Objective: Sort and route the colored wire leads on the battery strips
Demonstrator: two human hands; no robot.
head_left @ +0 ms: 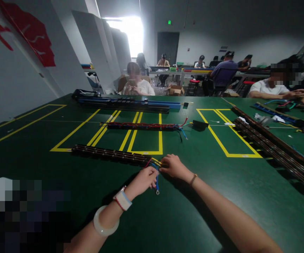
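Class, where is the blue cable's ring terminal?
In the head view, the ring terminal shows slightly right of centre, just below the left hand.

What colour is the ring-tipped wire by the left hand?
The wire is blue, seen best in the head view.

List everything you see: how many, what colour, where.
table: one, green, foreground
tape outlines: several, yellow, table
near strip: one, dark, centre-left
yellow leads: several, yellow, near strip's right end
blue leads: some, blue, alongside
wire bundle: one, black-red, mid-table
black piece: one, black, right of wire bundle
long parts: several, blue-black, far edge
right strips: several, dark, table's right
scraps: several, white, table's right
people: several, mixed clothing, beyond table
stools: at least two, red, background
window: one, bright white, background
door: one, dark, back wall
wristband: one, pale, left wrist
bangle: one, whitish, left forearm
bracelet: one, brownish, right wrist
left hand: one, bare, at blue leads
right hand: one, bare, at yellow leads
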